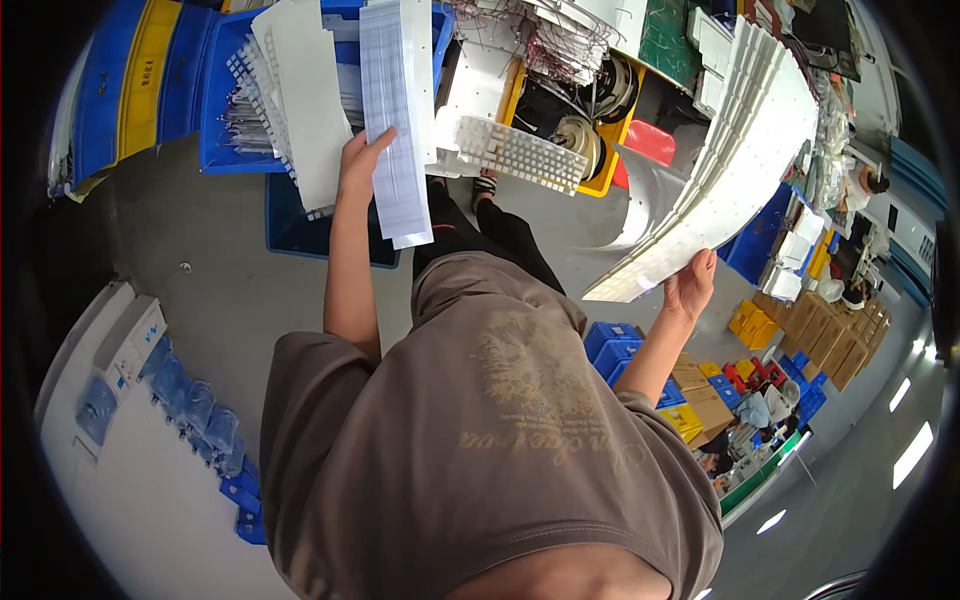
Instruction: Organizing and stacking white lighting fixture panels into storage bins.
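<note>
White sheet strip (398, 130) — clamped in your left hand (358, 160) | stacked white sheets (730, 160) — gripped by your right hand (690, 285)

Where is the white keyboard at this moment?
In the head view, the white keyboard lies at top centre, on the edge of the yellow bin, right of the left hand holding a white sheet.

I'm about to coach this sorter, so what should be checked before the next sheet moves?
1. Left hand has a grip on the long white strip: ok.
2. Right hand supports the stack of white sheets: ok, held at one end only.
3. Stack flat: not ok, it bows.
4. Blue crate has room: cannot tell.
5. Grey floor underfoot free: ok near the feet.
</note>
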`<state>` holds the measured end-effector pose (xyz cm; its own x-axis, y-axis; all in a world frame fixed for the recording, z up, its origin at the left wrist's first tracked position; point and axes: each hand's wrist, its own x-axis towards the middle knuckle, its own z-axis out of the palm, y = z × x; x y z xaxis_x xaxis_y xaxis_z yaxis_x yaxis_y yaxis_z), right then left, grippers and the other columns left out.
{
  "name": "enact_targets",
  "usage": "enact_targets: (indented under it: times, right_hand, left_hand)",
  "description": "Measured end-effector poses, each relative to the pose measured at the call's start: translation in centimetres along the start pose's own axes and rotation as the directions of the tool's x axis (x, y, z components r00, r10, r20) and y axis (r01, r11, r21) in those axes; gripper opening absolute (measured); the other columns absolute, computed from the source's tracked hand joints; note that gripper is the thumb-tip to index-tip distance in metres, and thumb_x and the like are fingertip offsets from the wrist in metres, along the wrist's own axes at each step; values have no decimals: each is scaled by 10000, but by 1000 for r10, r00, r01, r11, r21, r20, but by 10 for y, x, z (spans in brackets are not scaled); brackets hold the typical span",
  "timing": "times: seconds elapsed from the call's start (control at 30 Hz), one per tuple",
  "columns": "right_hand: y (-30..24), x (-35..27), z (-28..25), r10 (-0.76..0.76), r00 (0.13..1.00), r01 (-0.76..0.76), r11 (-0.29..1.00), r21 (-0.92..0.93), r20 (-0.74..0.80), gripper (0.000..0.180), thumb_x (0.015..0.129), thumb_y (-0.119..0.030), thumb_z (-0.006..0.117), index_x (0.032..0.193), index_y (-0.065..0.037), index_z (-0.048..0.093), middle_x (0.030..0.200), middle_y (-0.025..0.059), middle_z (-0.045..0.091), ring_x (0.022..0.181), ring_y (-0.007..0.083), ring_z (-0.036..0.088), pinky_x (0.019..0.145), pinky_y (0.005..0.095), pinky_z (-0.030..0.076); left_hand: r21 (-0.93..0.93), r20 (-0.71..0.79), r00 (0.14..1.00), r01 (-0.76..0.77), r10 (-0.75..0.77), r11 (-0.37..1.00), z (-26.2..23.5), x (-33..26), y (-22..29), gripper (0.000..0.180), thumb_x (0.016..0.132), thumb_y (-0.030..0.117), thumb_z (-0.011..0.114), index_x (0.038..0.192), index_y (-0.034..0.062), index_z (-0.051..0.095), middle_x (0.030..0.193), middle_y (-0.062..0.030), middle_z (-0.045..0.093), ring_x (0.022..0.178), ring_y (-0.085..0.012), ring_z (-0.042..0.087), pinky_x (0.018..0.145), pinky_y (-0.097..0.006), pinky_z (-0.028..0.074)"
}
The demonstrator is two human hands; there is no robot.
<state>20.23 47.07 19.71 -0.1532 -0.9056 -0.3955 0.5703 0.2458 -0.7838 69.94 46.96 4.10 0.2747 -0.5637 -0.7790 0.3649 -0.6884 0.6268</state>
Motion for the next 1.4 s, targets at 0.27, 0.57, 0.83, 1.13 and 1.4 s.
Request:
enact_targets:
  times: [0.27, 0.57, 0.83, 1.13, 1.4]
  right_hand:
    - [-16, 4, -41, -18, 1000, 18, 999, 32, 3, 445, 937, -61, 624, 1333, -1, 431, 1159, 171, 643, 981, 265, 682, 877, 382, 578]
    - [-35, 5, -82, -40, 999, 41, 999, 27, -26, 375, 938, -48, 618, 1278, -11, 465, 1131, 155, 648, 991, 248, 677, 894, 374, 569]
    - [-47, 0, -102, -40, 993, 41, 999, 6, -114, 326, 930, -39, 628, 1221, -20, 482, 1077, 130, 651, 958, 235, 676, 891, 366, 567]
    - [-47, 15, -97, 12, 988, -24, 997, -77, -152, 333, 914, -31, 652, 1196, -26, 475, 1012, 88, 642, 883, 203, 671, 876, 346, 568]
    - [-2, 35, -7, 186, 978, -183, 982, -47, 89, 341, 906, -23, 656, 1199, -14, 482, 964, 87, 649, 867, 210, 677, 892, 366, 564]
  left_hand:
    - [-491, -56, 976, -209, 208, 846, 79, -52, -8, 324, 945, 95, 620, 1228, -33, 531, 1095, -136, 650, 955, -174, 649, 815, -269, 523]
    - [-487, 67, 981, -127, 181, 864, 199, -60, -76, 288, 943, 76, 611, 1212, -2, 543, 1077, -111, 652, 971, -157, 631, 848, -249, 496]
    - [-389, 175, 982, 6, 67, 921, 258, -29, -132, 232, 948, 97, 596, 1170, 31, 581, 1036, -86, 664, 930, -135, 629, 811, -229, 479]
    - [-284, 278, 959, 138, -57, 949, 226, -22, -193, 182, 955, 120, 579, 1123, 68, 625, 989, -58, 676, 883, -111, 627, 769, -207, 461]
    - [-178, 149, 979, -110, 137, 978, 113, -45, -108, 214, 990, 184, 529, 1133, 68, 638, 996, -64, 684, 906, -116, 629, 796, -213, 462]
